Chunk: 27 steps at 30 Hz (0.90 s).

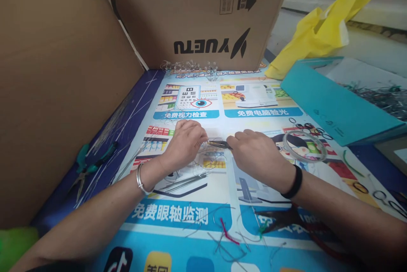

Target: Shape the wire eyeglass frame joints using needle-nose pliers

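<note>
Dark metal pliers (219, 144) at centre, handles buried in the right hand's (254, 153) closed fist, tips up against the left hand (188, 140). Left fingers pinched narrow, seemingly on fine wire (212, 162); from here I can't confirm. Loops sit just below, over the printed surface (168, 236). I'd call the wire light, springy, easily bent: grip close to its end. Pliers likely rigid; hold by the handles.

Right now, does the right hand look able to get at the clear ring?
Probably yes: the clear ring lies close by, seemingly uncovered, though the right hand grips a dark tool.
</note>
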Each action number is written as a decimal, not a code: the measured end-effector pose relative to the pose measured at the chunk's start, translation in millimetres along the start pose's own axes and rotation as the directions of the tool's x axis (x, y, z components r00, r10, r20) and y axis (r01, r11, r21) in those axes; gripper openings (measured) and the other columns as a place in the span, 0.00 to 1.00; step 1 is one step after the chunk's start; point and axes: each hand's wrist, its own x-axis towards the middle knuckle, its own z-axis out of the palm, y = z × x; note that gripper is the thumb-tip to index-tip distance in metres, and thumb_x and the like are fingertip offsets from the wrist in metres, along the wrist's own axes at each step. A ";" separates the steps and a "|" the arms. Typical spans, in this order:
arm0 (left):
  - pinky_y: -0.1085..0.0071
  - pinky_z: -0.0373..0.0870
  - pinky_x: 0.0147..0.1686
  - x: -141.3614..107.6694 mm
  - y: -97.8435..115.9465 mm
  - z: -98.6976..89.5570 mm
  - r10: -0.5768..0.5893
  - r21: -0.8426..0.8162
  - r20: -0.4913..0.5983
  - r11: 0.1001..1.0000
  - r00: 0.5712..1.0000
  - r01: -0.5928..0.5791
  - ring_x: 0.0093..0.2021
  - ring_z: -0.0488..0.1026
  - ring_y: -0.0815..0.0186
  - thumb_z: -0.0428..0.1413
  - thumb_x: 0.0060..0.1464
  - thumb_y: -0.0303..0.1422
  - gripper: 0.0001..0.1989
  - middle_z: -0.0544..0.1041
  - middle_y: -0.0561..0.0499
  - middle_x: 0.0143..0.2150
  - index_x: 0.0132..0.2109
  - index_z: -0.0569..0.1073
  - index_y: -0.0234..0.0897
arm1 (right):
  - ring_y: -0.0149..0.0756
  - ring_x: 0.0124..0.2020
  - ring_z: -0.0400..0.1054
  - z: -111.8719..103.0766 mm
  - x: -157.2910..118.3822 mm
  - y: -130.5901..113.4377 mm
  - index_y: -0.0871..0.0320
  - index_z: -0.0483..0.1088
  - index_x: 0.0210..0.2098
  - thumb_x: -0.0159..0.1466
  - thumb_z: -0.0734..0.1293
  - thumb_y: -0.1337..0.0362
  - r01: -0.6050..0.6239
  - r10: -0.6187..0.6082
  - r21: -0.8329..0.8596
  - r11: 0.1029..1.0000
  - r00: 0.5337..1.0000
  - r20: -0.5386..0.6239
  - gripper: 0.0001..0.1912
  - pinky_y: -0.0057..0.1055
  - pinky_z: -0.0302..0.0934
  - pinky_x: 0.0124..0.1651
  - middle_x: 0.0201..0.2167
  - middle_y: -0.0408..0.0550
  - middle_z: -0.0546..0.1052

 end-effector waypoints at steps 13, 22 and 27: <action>0.60 0.57 0.44 -1.8 10.6 3.0 0.009 0.146 -0.052 0.989 0.999 -0.001 0.39 0.67 0.61 0.47 0.60 0.29 0.08 0.72 0.49 0.32 0.33 0.67 0.36 | 0.38 0.28 0.64 -4.7 0.2 -7.1 0.59 0.68 0.31 0.59 0.57 0.73 -0.037 0.037 -0.019 0.999 0.999 0.024 0.09 0.32 0.39 0.26 0.26 0.50 0.72; 0.60 0.58 0.42 -0.5 18.0 5.1 -0.080 0.214 -0.097 0.972 0.992 0.099 0.35 0.66 0.60 0.48 0.59 0.29 0.07 0.72 0.49 0.30 0.31 0.65 0.38 | 0.42 0.32 0.66 -14.7 -1.6 -21.3 0.61 0.68 0.32 0.58 0.57 0.74 -0.131 0.132 -0.040 0.991 0.991 0.037 0.09 0.32 0.43 0.27 0.28 0.54 0.73; 0.60 0.59 0.42 -0.3 16.5 5.8 -0.123 0.205 -0.092 0.969 0.988 0.139 0.35 0.66 0.60 0.49 0.58 0.28 0.07 0.72 0.49 0.30 0.31 0.64 0.38 | 0.42 0.32 0.67 -13.4 0.7 -23.5 0.61 0.68 0.32 0.58 0.57 0.74 -0.130 0.130 -0.012 0.991 0.990 0.055 0.09 0.31 0.44 0.27 0.28 0.54 0.73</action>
